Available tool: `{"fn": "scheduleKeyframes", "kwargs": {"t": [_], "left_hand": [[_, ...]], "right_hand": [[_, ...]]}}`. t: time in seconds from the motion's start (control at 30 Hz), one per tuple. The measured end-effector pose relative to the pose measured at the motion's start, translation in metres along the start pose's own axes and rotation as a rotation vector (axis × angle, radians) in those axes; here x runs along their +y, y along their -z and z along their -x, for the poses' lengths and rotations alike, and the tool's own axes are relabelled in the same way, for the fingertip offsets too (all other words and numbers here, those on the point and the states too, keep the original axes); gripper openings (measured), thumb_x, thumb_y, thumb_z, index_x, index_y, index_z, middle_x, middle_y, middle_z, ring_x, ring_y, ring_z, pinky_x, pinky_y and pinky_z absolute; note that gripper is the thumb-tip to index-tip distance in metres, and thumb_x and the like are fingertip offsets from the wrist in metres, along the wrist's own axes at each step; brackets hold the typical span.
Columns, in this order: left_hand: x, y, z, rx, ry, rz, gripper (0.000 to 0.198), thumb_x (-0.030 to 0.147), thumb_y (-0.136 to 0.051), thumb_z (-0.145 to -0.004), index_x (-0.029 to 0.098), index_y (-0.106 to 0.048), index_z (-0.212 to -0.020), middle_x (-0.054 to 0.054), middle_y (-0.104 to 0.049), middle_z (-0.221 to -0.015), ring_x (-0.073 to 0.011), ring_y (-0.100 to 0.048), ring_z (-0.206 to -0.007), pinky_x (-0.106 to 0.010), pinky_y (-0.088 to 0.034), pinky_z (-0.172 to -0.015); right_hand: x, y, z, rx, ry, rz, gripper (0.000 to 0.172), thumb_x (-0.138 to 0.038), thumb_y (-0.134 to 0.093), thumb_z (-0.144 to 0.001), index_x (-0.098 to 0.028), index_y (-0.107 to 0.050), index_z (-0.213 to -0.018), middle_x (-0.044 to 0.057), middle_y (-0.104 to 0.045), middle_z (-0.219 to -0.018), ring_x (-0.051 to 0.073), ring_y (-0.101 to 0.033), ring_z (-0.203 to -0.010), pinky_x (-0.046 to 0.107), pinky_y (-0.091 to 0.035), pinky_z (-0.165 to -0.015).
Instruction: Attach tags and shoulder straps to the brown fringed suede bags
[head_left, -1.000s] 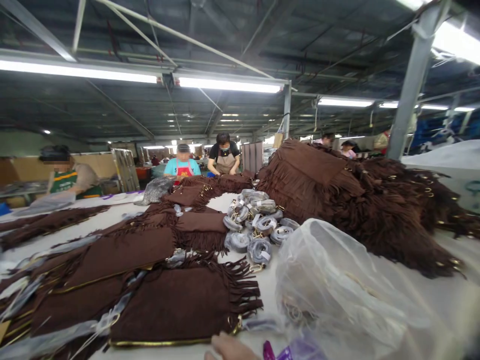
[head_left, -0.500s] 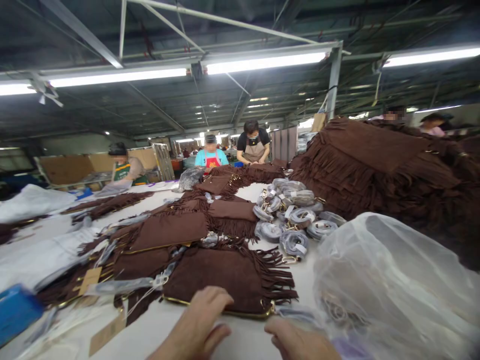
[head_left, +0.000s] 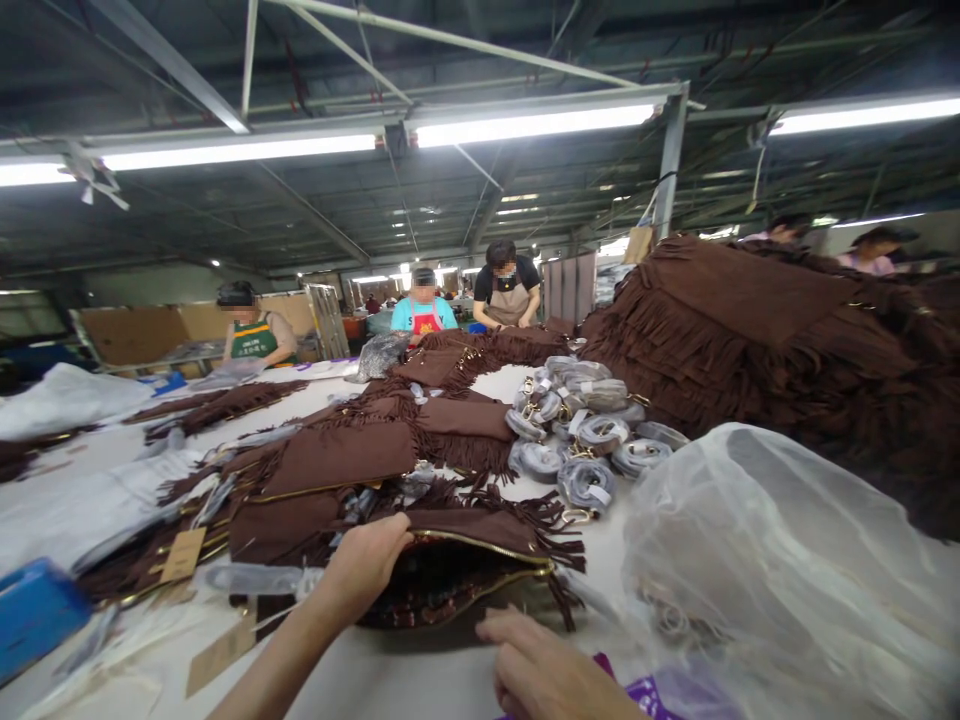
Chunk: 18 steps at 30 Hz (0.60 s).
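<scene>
The left hand (head_left: 369, 560) pinches the bag (head_left: 469, 575), already unzipped. Whether the right hand (head_left: 534, 662) grips is unclear. Straps (head_left: 587, 484) at one o'clock are still wrapped.

By the near edge of the bench (head_left: 420, 685), the left hand (head_left: 366, 557) is bare, and so is the left forearm (head_left: 277, 650), slim and smooth in outline, widening gently from a narrow wrist to where the view cuts it. The right hand (head_left: 536, 658) is bare too, its back broad, its fingers (head_left: 501, 627) slim with rounded tips. Finer detail is too blurred to make out.
</scene>
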<state>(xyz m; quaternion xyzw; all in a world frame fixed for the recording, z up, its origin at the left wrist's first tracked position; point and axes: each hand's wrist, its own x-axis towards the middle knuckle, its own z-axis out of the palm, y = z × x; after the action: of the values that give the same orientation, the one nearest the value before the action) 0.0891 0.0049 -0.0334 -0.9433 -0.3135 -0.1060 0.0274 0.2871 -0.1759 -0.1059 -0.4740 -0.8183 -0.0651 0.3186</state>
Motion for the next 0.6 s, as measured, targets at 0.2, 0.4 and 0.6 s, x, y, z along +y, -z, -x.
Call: {"fn": "scheduleKeyframes", "kwargs": {"t": [0.2,0.4,0.6], "left_hand": [[0.003,0.006,0.000,0.030,0.039,0.156,0.025,0.027,-0.031,-0.095,0.023,-0.046,-0.076,-0.002,-0.057,-0.068,-0.0212,-0.058,-0.069,-0.027,-0.035,-0.062],[-0.003,-0.007,0.000,0.021,0.066,0.458,0.027,0.035,-0.031,-0.094,0.023,-0.041,-0.072,0.001,-0.051,-0.069,-0.0186,-0.051,-0.068,-0.028,-0.036,-0.066],[-0.023,-0.034,-0.013,-0.025,0.138,0.654,0.027,0.033,-0.032,-0.092,0.021,-0.044,-0.071,0.000,-0.055,-0.074,-0.0171,-0.051,-0.074,-0.029,-0.045,-0.074]], "right_hand": [[-0.032,0.005,-0.054,0.074,0.196,0.234,0.012,-0.012,-0.055,-0.087,-0.019,-0.056,-0.077,0.003,-0.069,-0.084,0.017,-0.062,-0.072,0.026,-0.053,-0.066],[-0.032,-0.005,-0.077,-0.231,-0.073,0.112,0.016,-0.007,-0.053,-0.079,-0.016,-0.060,-0.088,0.007,-0.070,-0.089,0.020,-0.063,-0.078,0.027,-0.046,-0.065],[-0.001,-0.008,-0.093,-0.405,-0.369,-0.397,0.014,-0.015,-0.046,-0.087,-0.017,-0.060,-0.083,0.006,-0.065,-0.090,0.018,-0.057,-0.080,0.027,-0.039,-0.068]]}}
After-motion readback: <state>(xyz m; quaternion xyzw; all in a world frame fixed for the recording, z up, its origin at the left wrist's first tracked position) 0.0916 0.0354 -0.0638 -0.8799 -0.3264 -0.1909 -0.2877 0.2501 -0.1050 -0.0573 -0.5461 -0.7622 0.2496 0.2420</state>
